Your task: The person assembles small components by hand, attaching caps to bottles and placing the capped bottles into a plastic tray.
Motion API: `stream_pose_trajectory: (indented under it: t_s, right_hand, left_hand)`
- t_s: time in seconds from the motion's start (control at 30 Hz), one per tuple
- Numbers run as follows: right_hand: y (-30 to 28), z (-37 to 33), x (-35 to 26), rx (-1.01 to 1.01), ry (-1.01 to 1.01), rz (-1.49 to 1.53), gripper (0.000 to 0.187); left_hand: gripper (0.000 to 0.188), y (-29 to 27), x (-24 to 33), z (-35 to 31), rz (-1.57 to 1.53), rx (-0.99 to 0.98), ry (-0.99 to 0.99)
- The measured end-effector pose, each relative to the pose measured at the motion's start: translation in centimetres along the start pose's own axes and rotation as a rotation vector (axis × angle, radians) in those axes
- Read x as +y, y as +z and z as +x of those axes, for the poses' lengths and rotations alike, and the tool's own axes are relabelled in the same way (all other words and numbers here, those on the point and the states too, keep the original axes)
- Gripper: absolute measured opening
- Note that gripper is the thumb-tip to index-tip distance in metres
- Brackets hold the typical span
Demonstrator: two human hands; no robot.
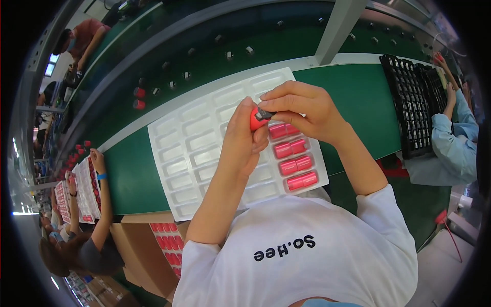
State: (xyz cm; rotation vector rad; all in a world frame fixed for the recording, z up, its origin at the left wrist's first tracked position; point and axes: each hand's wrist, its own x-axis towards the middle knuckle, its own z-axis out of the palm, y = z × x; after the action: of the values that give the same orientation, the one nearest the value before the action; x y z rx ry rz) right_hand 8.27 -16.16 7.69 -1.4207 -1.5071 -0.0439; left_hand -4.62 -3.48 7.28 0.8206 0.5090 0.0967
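Over a white plastic tray (157, 134) with rows of oblong pockets, my left hand (239, 140) is closed around a small red cylinder (255, 121). My right hand (313, 108) pinches a small dark piece (265, 114) at the cylinder's end; whether the two are joined I cannot tell. Several red cylinders (295, 165) lie in the tray's right-hand column, just below my right hand. The pockets in the left part of the tray hold nothing. My hands and forearms cover some of the middle pockets.
Behind the tray runs a green conveyor (204, 64) carrying small metallic parts and a few red pieces. A metal post (340, 30) rises beyond it. Black parts trays (409, 102) stand right, beside a co-worker's arms. A cardboard box (140, 250) with red cylinders is lower left, near another co-worker.
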Motion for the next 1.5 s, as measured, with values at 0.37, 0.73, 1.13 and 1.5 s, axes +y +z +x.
stream_pose_trajectory:
  t_s: [0.37, 0.73, 1.13, 1.5]
  right_hand:
    - [0.7, -1.8, -0.2, -0.057, 0.041, 0.031, 0.025]
    - [2.0, -2.6, -0.1, 0.012, 0.028, -0.064, 0.027]
    - [3.5, -2.9, -1.1, -0.009, 0.178, -0.016, 0.03]
    - [1.0, 3.8, 9.9, 0.178, 0.192, -0.196, 0.025]
  left_hand:
    - [0.032, -0.8, -1.2, 0.3, -0.003, 0.041, -0.12]
    - [0.027, -0.8, -1.8, 0.6, -0.07, 0.106, -0.137]
    - [0.038, -0.5, -2.5, 0.1, 0.044, 0.155, -0.093]
    - [0.03, -0.2, -1.9, 7.1, 0.786, 0.307, 0.54]
